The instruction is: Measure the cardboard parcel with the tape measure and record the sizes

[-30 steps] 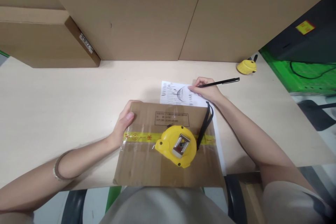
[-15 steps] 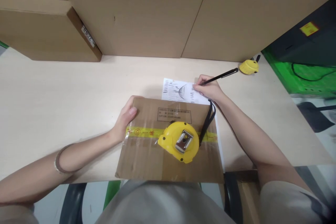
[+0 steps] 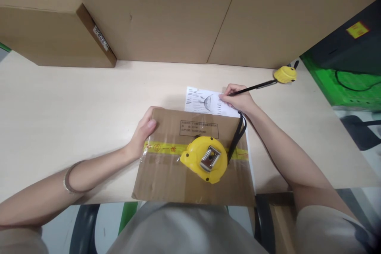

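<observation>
My right hand (image 3: pixel 238 98) pinches a black pen (image 3: pixel 256 87), its lower end over a white sheet of paper (image 3: pixel 198 102). Pen strokes and a shaded curved shape mark the sheet. Its near part lies hidden under a taped cardboard box (image 3: pixel 166 180). At the box's upper left corner is my left hand (image 3: pixel 144 133), thumb on top and the other fingers out of sight behind the edge, gripping it. A yellow tape measure (image 3: pixel 193 162) with a metal clip rests on the box, its black wrist strap (image 3: pixel 237 137) trailing over the right edge.
Large cardboard boxes (image 3: pixel 163 20) line the table's back edge, with a smaller carton (image 3: pixel 44 35) at left. Near the back right sits a second yellow tape measure (image 3: pixel 285 74). A dark case (image 3: pixel 351 55) and a green surface (image 3: pixel 320 83) lie beyond the table's (image 3: pixel 74 115) right side.
The pen's upper end has tipped slightly lower and to the right. My left hand keeps its place on the box. The whole view has shifted a little.
</observation>
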`<act>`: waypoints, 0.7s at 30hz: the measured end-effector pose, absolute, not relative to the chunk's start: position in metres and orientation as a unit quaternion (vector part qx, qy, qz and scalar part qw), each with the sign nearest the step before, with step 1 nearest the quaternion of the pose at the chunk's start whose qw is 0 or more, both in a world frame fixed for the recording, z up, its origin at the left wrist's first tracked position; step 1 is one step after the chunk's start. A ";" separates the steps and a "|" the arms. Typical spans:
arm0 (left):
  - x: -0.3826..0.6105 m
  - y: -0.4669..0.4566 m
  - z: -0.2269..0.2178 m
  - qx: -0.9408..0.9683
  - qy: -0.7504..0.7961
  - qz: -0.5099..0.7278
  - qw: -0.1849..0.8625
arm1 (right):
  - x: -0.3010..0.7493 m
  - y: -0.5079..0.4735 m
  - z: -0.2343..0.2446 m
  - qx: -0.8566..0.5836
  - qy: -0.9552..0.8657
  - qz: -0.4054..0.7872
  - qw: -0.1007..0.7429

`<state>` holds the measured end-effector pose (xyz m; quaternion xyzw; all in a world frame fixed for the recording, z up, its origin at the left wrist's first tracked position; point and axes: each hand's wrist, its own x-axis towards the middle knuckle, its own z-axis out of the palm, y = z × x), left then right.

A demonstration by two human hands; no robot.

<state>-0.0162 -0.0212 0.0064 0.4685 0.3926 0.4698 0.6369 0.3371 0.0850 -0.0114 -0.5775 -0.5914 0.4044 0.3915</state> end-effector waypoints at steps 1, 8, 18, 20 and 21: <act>-0.016 -0.021 0.007 0.467 0.391 0.470 0.639 | 0.337 0.085 -0.011 -0.577 -0.592 0.403 0.393; -0.016 -0.021 0.007 0.465 0.390 0.468 0.643 | 0.337 0.084 -0.010 -0.574 -0.601 0.403 0.383; -0.017 -0.020 0.007 0.461 0.396 0.466 0.643 | 0.337 0.083 -0.010 -0.577 -0.606 0.399 0.376; -0.017 -0.021 0.007 0.462 0.394 0.467 0.642 | 0.337 0.084 -0.010 -0.578 -0.606 0.394 0.378; -0.017 -0.021 0.007 0.462 0.393 0.467 0.643 | 0.337 0.084 -0.010 -0.579 -0.607 0.393 0.377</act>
